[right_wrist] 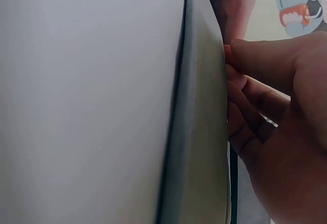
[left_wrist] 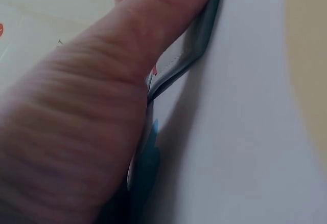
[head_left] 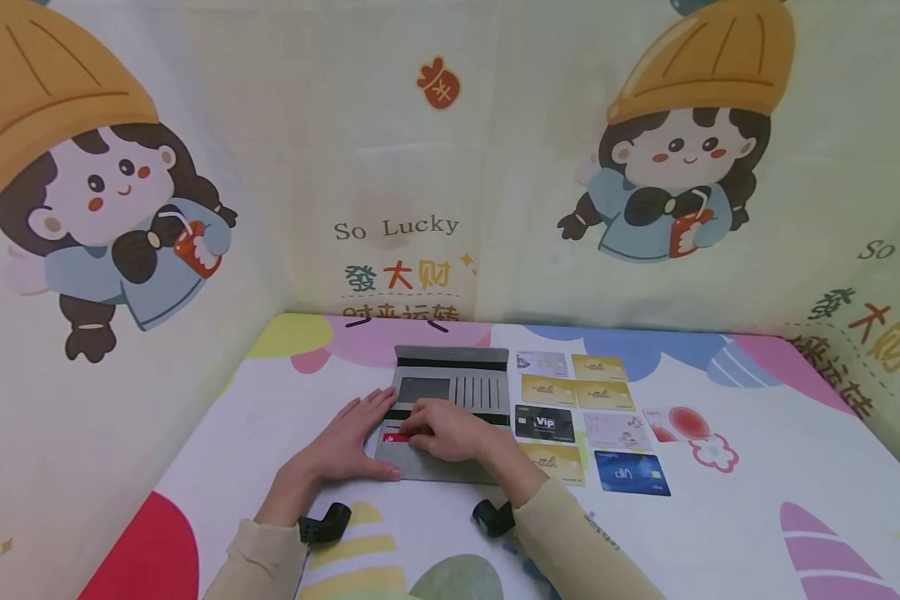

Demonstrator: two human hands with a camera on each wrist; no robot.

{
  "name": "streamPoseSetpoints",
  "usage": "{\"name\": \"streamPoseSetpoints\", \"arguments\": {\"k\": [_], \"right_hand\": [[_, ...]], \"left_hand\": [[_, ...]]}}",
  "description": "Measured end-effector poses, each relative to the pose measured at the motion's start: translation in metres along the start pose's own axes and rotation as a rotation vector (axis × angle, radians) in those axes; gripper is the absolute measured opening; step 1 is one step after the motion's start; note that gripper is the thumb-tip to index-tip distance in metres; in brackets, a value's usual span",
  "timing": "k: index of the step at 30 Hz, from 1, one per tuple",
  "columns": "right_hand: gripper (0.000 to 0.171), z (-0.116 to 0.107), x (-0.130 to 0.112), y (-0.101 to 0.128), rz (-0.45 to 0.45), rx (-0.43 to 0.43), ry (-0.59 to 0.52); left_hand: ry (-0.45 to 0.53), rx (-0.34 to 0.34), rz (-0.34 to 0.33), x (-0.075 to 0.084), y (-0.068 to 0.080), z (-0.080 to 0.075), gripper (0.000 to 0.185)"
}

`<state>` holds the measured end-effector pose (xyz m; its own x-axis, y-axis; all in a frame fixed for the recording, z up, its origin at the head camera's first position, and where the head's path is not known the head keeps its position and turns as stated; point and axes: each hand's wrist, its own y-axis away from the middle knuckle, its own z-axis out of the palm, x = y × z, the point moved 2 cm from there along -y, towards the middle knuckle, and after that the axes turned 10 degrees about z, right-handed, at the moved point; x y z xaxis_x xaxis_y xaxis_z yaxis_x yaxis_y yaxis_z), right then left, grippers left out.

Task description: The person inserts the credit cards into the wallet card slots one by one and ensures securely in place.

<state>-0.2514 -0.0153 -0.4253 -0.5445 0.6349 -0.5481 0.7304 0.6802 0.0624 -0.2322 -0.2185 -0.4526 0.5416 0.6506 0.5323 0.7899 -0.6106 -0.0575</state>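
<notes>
Head view, with both wrist views in support. A grey wallet [head_left: 450, 400] lies open and flat on the patterned table [head_left: 757, 517], at about 12 o'clock from the person and near the table's middle. The left hand [head_left: 348, 442] lies flat with its fingers straight, pressing the wallet's left edge at 9 o'clock; the left wrist view shows the same edge of the wallet [left_wrist: 179, 63] pinned under the hand [left_wrist: 76, 121]. The right hand [head_left: 450, 429] rests on the wallet's lower half with its fingers curled at a red card [head_left: 396, 436], which sits partly inside a slot, only its left end showing. The right wrist view shows the curled fingertips [right_wrist: 255, 101] against the wallet's grey surface [right_wrist: 199, 147], though the card itself is hidden there, so whether the fingers pinch it or merely push on it cannot be told for certain. To the wallet's 3 o'clock, just beside it, loose cards are laid out in rows: gold cards [head_left: 573, 390], a black VIP card [head_left: 544, 423] and, farthest toward 4 o'clock, a blue card [head_left: 632, 472]. Judged from this arrangement, the step in hand is working the red card at its slot. The next move calls for steady downward pressure from the left hand while the right keeps the card level with the slot's mouth, lest it jam.
</notes>
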Motion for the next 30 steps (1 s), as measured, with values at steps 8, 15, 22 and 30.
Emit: {"name": "streamPoseSetpoints", "arguments": {"k": [8, 15, 22, 30], "right_hand": [[0.021, -0.001, 0.0, 0.001, 0.014, 0.002, -0.039], [0.021, -0.003, 0.002, 0.002, 0.036, 0.007, -0.1], [0.023, -0.007, 0.007, 0.005, 0.06, 0.03, -0.206], [0.028, -0.017, 0.011, 0.009, 0.068, 0.069, -0.326]], "left_hand": [[0.006, -0.004, 0.003, -0.002, 0.001, 0.0, 0.113], [0.008, 0.007, 0.016, -0.003, 0.0, 0.002, 0.113], [0.012, 0.009, 0.012, -0.004, 0.0, 0.002, 0.114], [0.014, 0.005, -0.007, -0.003, 0.0, 0.002, 0.115]]}}
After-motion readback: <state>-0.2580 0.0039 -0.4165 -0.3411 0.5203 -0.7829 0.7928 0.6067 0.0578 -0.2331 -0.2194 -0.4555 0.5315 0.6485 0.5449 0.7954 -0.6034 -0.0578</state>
